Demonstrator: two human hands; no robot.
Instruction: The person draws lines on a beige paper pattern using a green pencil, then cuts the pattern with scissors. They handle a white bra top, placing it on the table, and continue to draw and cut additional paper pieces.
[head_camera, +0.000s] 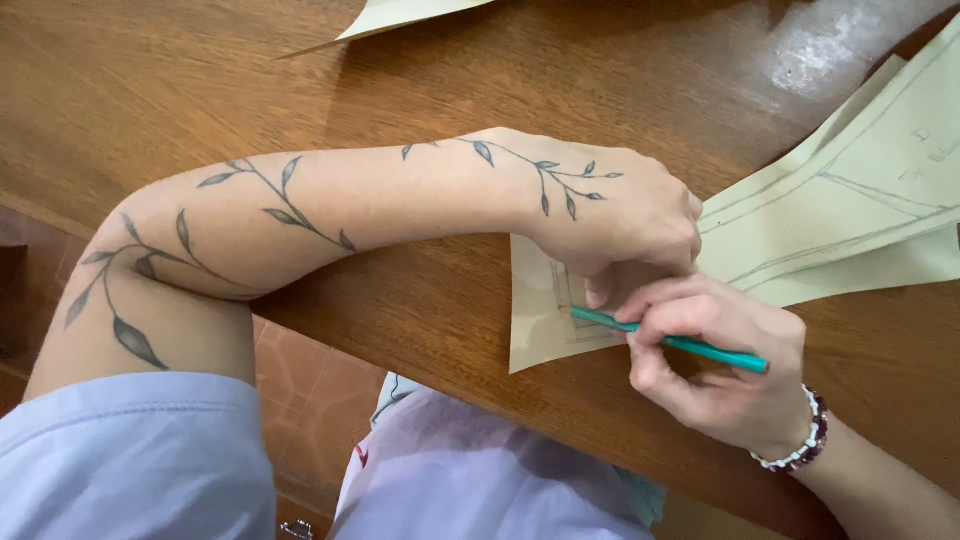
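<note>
My right hand (725, 365) grips a teal pencil (715, 351), its tip resting on the near-left corner of a pale yellow paper sheet (830, 215) marked with pencil lines. My left hand (625, 215), with a leaf-vine tattoo running up the forearm, lies curled on the same sheet just above the pencil tip, fingers pressing the paper down on the wooden table (420, 80). A beaded bracelet (805, 445) circles my right wrist.
Another pale paper sheet (400, 15) lies at the table's far edge. The table's near edge runs diagonally; below it I see my light clothing (480, 480) and reddish floor tiles (305, 390).
</note>
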